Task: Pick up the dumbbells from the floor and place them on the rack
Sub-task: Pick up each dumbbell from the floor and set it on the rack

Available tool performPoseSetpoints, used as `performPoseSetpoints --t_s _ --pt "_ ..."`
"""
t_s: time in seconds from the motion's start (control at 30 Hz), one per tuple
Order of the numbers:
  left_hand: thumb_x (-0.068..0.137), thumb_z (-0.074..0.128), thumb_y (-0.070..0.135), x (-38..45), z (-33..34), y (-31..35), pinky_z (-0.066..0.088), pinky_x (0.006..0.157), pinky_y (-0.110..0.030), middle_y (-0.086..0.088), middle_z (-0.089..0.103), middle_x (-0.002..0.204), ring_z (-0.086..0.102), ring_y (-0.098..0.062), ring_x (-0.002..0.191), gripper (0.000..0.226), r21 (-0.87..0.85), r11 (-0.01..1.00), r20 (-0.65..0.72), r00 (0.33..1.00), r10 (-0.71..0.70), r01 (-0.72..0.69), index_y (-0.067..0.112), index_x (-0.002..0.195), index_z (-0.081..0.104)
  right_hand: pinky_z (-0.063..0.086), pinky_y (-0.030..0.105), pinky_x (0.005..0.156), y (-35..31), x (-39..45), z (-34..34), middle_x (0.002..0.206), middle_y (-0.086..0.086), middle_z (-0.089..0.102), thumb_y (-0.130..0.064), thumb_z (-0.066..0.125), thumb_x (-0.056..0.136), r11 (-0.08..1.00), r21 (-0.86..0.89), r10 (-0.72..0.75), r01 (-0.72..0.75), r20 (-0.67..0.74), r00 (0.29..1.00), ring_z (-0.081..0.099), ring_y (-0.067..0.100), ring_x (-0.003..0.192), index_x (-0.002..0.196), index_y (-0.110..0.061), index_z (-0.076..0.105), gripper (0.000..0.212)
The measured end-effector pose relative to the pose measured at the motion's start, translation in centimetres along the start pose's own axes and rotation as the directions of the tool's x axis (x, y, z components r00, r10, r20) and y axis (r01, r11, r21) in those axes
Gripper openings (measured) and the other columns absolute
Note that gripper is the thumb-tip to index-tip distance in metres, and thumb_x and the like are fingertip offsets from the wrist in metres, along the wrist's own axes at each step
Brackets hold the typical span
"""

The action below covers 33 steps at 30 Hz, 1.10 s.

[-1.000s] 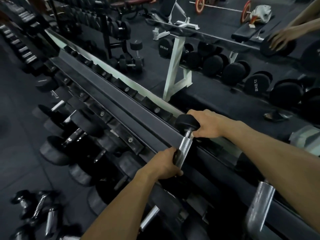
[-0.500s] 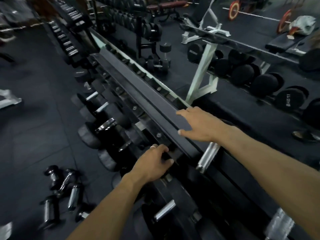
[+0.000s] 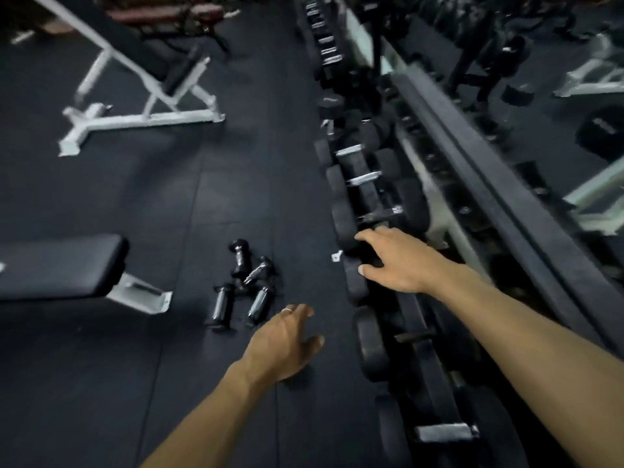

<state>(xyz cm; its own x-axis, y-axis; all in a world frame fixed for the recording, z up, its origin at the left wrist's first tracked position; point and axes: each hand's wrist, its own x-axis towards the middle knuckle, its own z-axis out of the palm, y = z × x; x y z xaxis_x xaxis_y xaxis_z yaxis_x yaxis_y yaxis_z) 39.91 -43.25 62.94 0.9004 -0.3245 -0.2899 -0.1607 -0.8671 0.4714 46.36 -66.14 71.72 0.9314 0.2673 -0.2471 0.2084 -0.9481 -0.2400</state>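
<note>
**Empty hands turn toward the pile on the floor**

A small cluster of dumbbells [image 3: 241, 288] lies on the dark rubber floor [image 3: 101, 383], well apart from the rack [image 3: 422, 298] that runs up the right side of the view. The pile sits ahead of and slightly to the left of the left hand [image 3: 283, 346], which is clearly the nearer of the two. That hand hangs above the floor with nothing in it, fingers loosely spread and pointing toward the pile, a ring visible on one finger. It is near the closest dumbbells but not touching them.

The chrome handles give the long axes. The two nearest dumbbells lie roughly parallel, running away from the person and leaning a little to the right; the ones behind them are crossed at other angles, and the blur makes it hard to count them or say which ends touch.

The right hand [image 3: 395, 261] is out over the lower tier of the rack, fingers extended and spread, holding nothing. Whether its fingertips actually rest on the black dumbbell heads beneath them cannot be told from this view.

Judging from this, the next pick falls to the left hand: a reach forward and down, with the grip turned across a near handle so the fingers can wrap it.

A flat workout bench [image 3: 60, 268] stands to the left of the pile.
</note>
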Motion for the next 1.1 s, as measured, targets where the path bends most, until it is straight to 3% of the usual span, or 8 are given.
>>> performPoseSetpoints --t_s 0.17,0.37,0.53,0.8,1.1 --pt "0.087 0.057 0.047 -1.1 -1.3 -9.2 0.045 0.081 -0.032 0.002 0.054 0.121 0.057 -0.023 0.111 0.044 -0.035 0.987 -0.009 0.987 -0.158 0.158 0.022 0.123 0.049 0.042 0.04 0.102 -7.6 7.5 4.1 0.135 0.004 0.048 -0.042 0.056 0.093 0.997 -0.02 -0.078 0.081 0.112 0.991 0.045 0.025 0.128 0.147 -0.023 0.033 0.062" --pt "0.089 0.054 0.049 -0.2 0.4 -17.2 0.047 0.094 -0.039 0.0 0.049 0.132 0.052 -0.023 0.12 0.053 -0.115 0.946 0.071 0.952 -0.298 0.304 0.022 0.133 0.045 0.044 0.042 0.098 -12.7 14.9 11.1 0.134 0.005 0.048 -0.042 0.057 0.092 0.989 -0.024 -0.137 0.148 0.249 0.959 0.048 0.025 0.124 0.146 -0.023 0.034 0.062" --pt "0.091 0.053 0.047 3.5 4.3 -22.1 0.046 0.095 -0.041 -0.002 0.05 0.13 0.051 -0.022 0.12 0.051 -0.2 0.889 0.122 0.911 -0.394 0.411 0.019 0.133 0.044 0.044 0.044 0.099 -13.4 21.4 18.3 0.136 0.005 0.048 -0.04 0.06 0.09 0.987 0.039 -0.158 0.155 0.359 0.92 0.05 0.027 0.124 0.146 -0.024 0.036 0.062" --pt "0.092 0.051 0.048 13.0 16.5 -30.3 0.047 0.094 -0.04 -0.001 0.052 0.128 0.053 -0.02 0.117 0.049 -0.319 0.748 0.192 0.813 -0.55 0.582 0.022 0.132 0.043 0.044 0.041 0.101 -10.1 33.8 34.4 0.135 0.004 0.048 -0.036 0.064 0.09 0.976 0.041 -0.201 0.214 0.558 0.805 0.05 0.025 0.124 0.145 -0.023 0.038 0.062" --pt "0.091 0.054 0.047 21.4 35.4 -40.1 0.048 0.092 -0.04 -0.003 0.053 0.123 0.053 -0.022 0.114 0.045 -0.362 0.651 0.294 0.744 -0.6 0.667 0.02 0.126 0.045 0.045 0.039 0.098 -6.8 43.9 54.8 0.13 0.003 0.05 -0.037 0.07 0.084 0.96 0.011 -0.23 0.278 0.597 0.768 0.051 0.025 0.121 0.141 -0.029 0.045 0.063"
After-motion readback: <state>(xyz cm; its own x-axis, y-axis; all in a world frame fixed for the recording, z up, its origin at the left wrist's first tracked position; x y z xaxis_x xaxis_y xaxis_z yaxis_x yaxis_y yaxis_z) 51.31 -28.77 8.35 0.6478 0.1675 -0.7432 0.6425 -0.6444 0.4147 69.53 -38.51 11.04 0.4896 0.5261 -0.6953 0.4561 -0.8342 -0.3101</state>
